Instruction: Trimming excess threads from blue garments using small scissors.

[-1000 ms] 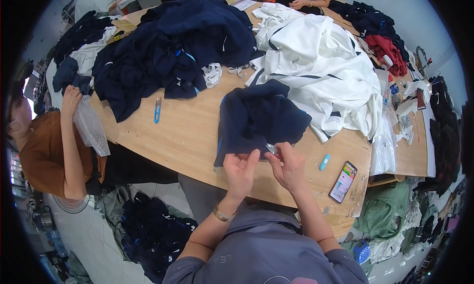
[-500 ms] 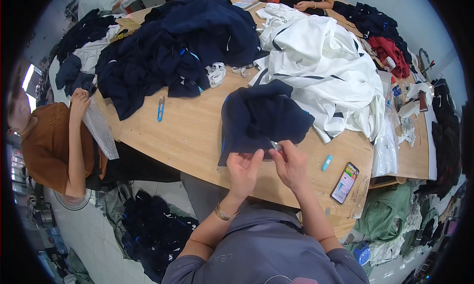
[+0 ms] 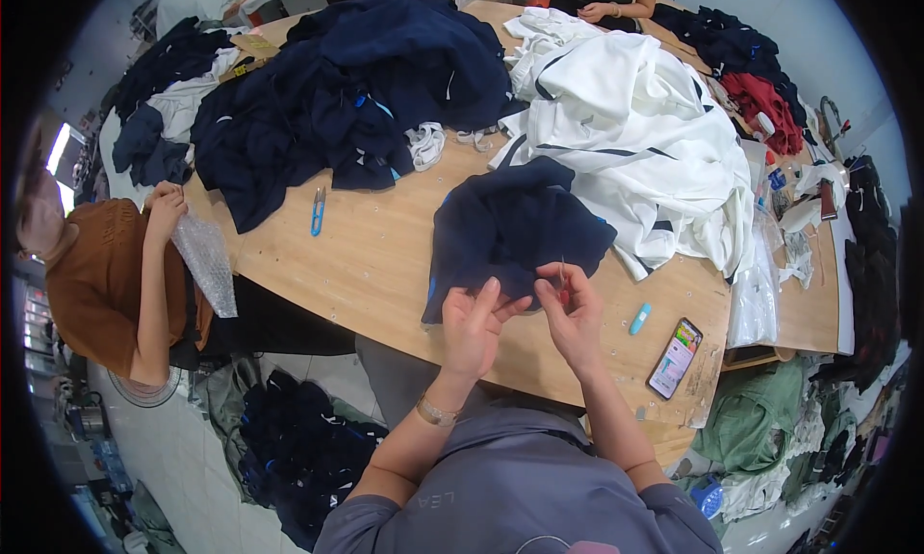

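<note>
A navy blue garment [image 3: 510, 217] lies bunched on the table in front of me. At its near edge is my left hand [image 3: 472, 333], thumb and fingers apart, fingertips against the cloth. My right hand [image 3: 576, 323] is closed around a small pointed tool with a red part [image 3: 565, 292]; its thin metal tip points up and away, over the garment's near right edge. The fingers hide most of this tool, so its exact kind does not show. Right of that hand lie a light-blue capped stick [image 3: 640, 318] and a phone [image 3: 675, 359] with a lit screen.
Blue-handled thread snips [image 3: 317, 212] lie left on the wooden table [image 3: 371, 256]. Behind are a navy clothing heap [image 3: 375, 73] and a white one [image 3: 626, 121]. A person in brown [image 3: 115, 275] at left holds bubble wrap [image 3: 204, 256]. Dark clothes [image 3: 298, 448] are piled on the floor.
My left fingers have loosened from a pinch at the cloth's edge. My right hand has turned slightly, and the red part and thin tip of its tool now show. The person at left has lowered their hands.
</note>
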